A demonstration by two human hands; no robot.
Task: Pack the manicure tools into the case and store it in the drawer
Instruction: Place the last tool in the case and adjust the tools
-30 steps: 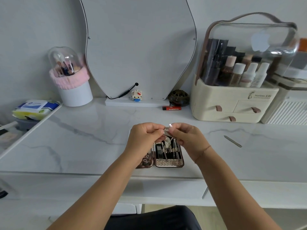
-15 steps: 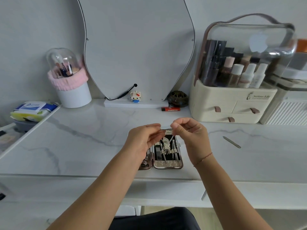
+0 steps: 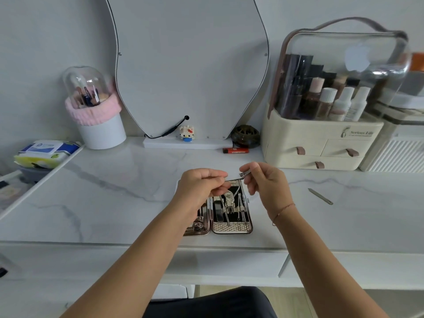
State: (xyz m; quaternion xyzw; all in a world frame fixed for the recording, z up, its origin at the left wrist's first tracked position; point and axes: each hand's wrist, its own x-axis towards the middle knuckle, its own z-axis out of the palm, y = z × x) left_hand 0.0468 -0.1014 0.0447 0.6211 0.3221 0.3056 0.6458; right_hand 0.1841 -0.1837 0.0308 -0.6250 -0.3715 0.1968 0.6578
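Right now both hands are raised just above the open manicure case [image 3: 231, 228], sharing one small metal nail clipper [image 3: 236, 177] between them. The left hand [image 3: 202, 187] pinches the thin lever end between thumb and forefinger, its other fingers curled into the palm. The right hand [image 3: 267, 183] pinches the clipper's head end with thumb and forefinger, the remaining fingers loosely bent beneath; a thin cord bracelet sits on that wrist. The clipper lies roughly level, clear of the case below it.

The case lies opened flat on the marble tabletop [image 3: 114, 203], close to the front edge. Its right half shows a black lining with several slim metal tools strapped in; its left half is partly hidden behind the left wrist, with a few shiny pieces showing at the bottom.

A metal nail file [image 3: 320, 196] lies loose on the tabletop, well to the right of the case. Further back stand a cream cosmetic organizer [image 3: 321, 143] with its small drawers closed, a red lighter [image 3: 235, 150], a mirror [image 3: 190, 65], a block-built toy figure [image 3: 186, 133] and a domed brush holder [image 3: 96, 111].
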